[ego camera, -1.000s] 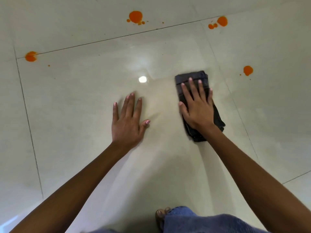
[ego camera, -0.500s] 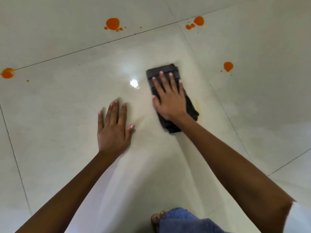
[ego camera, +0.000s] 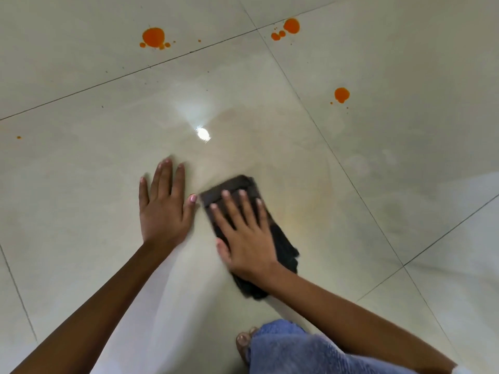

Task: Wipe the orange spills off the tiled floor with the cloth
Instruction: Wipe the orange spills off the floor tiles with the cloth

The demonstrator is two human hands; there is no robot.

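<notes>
A dark folded cloth point(ego camera: 284, 245) lies on the glossy cream tiled floor point(ego camera: 81, 171). My right hand point(ego camera: 247, 238) presses flat on top of it, fingers spread, covering its middle. My left hand point(ego camera: 164, 211) rests flat on the bare tile just left of the cloth, its thumb nearly touching the cloth's corner. Orange spills sit farther away: a large blot point(ego camera: 153, 37) at top centre, a cluster point(ego camera: 291, 25) at top right, a round spot point(ego camera: 341, 94) on the right. A faint yellowish smear point(ego camera: 305, 211) shows right of the cloth.
A tiny orange drop point(ego camera: 19, 137) sits at the far left. My knee in blue denim point(ego camera: 297, 352) and bare toes point(ego camera: 244, 340) are at the bottom edge. A bright light reflection point(ego camera: 203, 134) glares on the tile beyond my hands.
My right hand has dragged the cloth back toward me and to the left, ending close beside my left hand. The left hand has stayed planted on the tile.
</notes>
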